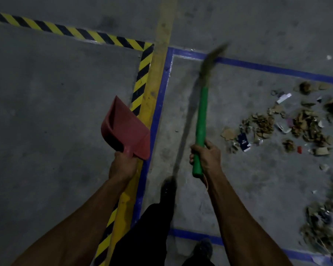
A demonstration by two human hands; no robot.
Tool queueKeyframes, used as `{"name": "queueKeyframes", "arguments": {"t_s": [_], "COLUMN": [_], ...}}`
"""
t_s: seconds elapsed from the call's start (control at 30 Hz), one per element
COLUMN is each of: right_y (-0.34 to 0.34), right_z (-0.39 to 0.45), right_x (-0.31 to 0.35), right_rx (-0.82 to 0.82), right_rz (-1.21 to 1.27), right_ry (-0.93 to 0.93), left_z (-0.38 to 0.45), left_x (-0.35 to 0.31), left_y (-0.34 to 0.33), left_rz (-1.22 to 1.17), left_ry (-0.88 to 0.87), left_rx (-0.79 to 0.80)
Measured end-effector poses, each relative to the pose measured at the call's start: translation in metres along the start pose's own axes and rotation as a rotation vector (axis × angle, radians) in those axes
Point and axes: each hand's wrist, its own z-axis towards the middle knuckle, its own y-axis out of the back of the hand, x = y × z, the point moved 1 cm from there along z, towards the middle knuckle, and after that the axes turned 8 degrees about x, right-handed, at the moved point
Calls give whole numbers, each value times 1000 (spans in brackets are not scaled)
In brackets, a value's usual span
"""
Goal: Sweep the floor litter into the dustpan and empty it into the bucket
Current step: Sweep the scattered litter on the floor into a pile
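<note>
Underfoot, taped grey concrete floor (56, 112), litter (288, 125) right; left hand (123, 166) gripping dustpan (127, 129), right hand (206, 156) perhaps a broom (201, 120)

Grey concrete floor (46, 93); taped lines (258, 67); scattered litter (288, 125) at right

The red dustpan (126, 129) looked like smooth, matt plastic. The broom's green handle (200, 129) had a smooth, plastic-like skin, and its blurred head (211, 60) seemed made of dry, fibrous bristles. The floor (56, 112) was rough, matt concrete. The blue tape (158, 112) showed a slight gloss. The litter (277, 123) looked like torn cardboard and paper scraps.
</note>
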Motion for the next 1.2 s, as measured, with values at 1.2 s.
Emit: {"name": "queueKeyframes", "arguments": {"t_s": [1.2], "right_y": [114], "right_z": [11], "right_x": [15], "right_rx": [-394], "right_rz": [325], "right_ry": [-43], "left_z": [-5], "left_x": [-30], "left_y": [-33], "left_rz": [-77], "left_ry": [-173], "left_rx": [26]}}
